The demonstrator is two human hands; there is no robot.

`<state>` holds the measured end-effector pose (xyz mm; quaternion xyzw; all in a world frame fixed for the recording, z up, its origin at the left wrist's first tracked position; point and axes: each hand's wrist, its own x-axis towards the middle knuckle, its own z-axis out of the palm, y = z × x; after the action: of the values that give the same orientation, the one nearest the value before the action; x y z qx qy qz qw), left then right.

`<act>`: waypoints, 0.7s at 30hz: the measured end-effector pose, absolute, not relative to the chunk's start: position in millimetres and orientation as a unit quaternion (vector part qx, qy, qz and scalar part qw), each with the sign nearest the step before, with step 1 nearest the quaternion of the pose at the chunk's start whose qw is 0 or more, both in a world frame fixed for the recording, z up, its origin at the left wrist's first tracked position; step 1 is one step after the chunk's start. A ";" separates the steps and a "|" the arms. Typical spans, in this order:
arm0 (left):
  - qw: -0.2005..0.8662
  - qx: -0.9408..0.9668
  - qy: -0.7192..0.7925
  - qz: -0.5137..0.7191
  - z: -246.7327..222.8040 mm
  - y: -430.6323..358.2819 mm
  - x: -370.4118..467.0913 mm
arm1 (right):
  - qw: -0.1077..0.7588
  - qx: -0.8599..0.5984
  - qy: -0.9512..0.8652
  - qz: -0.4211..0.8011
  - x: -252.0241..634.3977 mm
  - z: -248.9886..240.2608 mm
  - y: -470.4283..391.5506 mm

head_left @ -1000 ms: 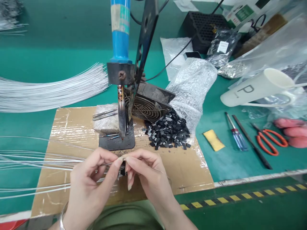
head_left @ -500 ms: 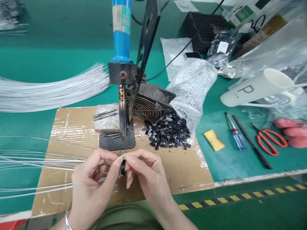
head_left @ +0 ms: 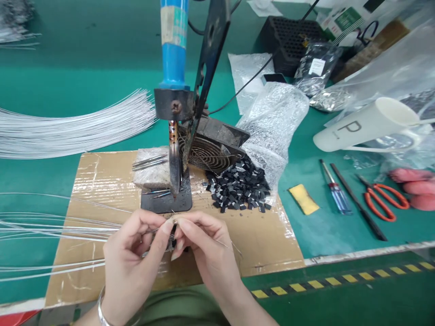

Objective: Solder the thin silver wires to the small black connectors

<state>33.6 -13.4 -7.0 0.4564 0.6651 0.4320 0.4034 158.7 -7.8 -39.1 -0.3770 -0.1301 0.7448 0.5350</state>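
Note:
My left hand (head_left: pixel 137 251) and my right hand (head_left: pixel 209 244) meet fingertip to fingertip over the cardboard, thumbs and forefingers pinched. At the point where they touch, a thin wire shows between the fingers, with a short end sticking up; most of it is hidden. Another fine strand (head_left: pixel 237 248) trails out to the right from behind my right hand. Grey-white wires (head_left: pixel 84 228) run in from the left and pass behind my left hand. Just beyond the fingers hangs the tip of a blue-handled soldering iron (head_left: pixel 174 174), clamped in a black stand (head_left: pixel 212 45).
Small black parts (head_left: pixel 238 185) lie heaped beside a dusty fan (head_left: pixel 210 151). A bundle of wires (head_left: pixel 74 129) sits at left. On the right are a yellow sponge (head_left: pixel 303 199), a screwdriver (head_left: pixel 336 190), orange-handled pliers (head_left: pixel 385 201) and a white mug (head_left: pixel 363 124). Cardboard (head_left: pixel 268 244) covers the bench front.
Both hands stay almost in place, still pinched together. The right hand's lower fingers have curled in and shifted slightly left. A short wire end shows more plainly above the fingertips.

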 end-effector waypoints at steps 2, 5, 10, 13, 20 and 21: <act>0.400 0.483 0.653 0.424 -7.4 -10.5 28.7 | 0.533 -0.381 -0.144 0.742 159.9 -40.2 -9.0; 0.381 0.534 0.636 0.406 -9.4 -8.1 22.1 | 0.532 -0.397 -0.170 0.728 161.4 -41.7 -11.4; 0.381 0.491 0.664 0.417 -8.1 -11.4 25.5 | 0.530 -0.425 -0.192 0.708 162.3 -42.2 -13.9; 0.383 0.490 0.663 0.417 -7.5 -13.4 28.0 | 0.526 -0.428 -0.197 0.708 163.0 -43.4 -14.9; 0.382 0.467 0.676 0.422 -11.0 -17.8 30.2 | 0.530 -0.410 -0.186 0.719 162.2 -45.2 -14.3; 0.388 0.463 0.675 0.424 -11.0 -18.3 30.8 | 0.533 -0.405 -0.179 0.721 161.8 -44.7 -13.8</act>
<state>30.8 -18.3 -11.0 0.4632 0.6748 0.4241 0.3876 161.8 -13.8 -44.7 -0.4055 -0.1787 0.7211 0.5326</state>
